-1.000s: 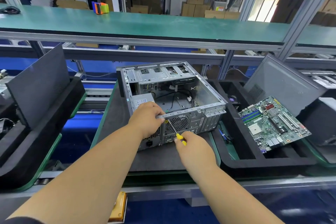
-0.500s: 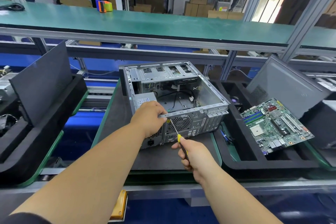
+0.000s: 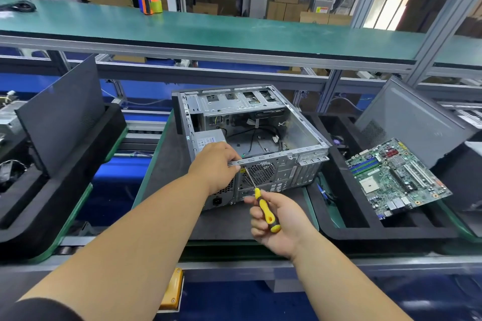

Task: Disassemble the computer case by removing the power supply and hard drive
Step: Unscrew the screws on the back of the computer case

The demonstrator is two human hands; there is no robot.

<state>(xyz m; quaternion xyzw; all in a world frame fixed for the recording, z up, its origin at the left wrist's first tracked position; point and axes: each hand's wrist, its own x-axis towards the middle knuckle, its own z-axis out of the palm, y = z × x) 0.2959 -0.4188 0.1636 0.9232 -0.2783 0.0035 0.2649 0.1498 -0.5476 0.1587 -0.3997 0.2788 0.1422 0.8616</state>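
Computer case [image 3: 260, 138] lies on its side, open face up, on dark mat [image 3: 167, 164] at centre of bench [image 3: 234, 266]. Power supply [image 3: 208, 139] still inside, near-left corner, label up. Hard drive: cannot tell which part it is. L hand [image 3: 215, 165] grips case's top rear rail, fingers curled over the edge. R hand [image 3: 277, 221] closed round yellow-handled screwdriver [image 3: 258, 197]; tip sits at rear panel just below the rail, beside fan grille [image 3: 260, 172]. Motherboard [image 3: 396, 177] lies tilted in black tray [image 3: 365, 227], right of case.
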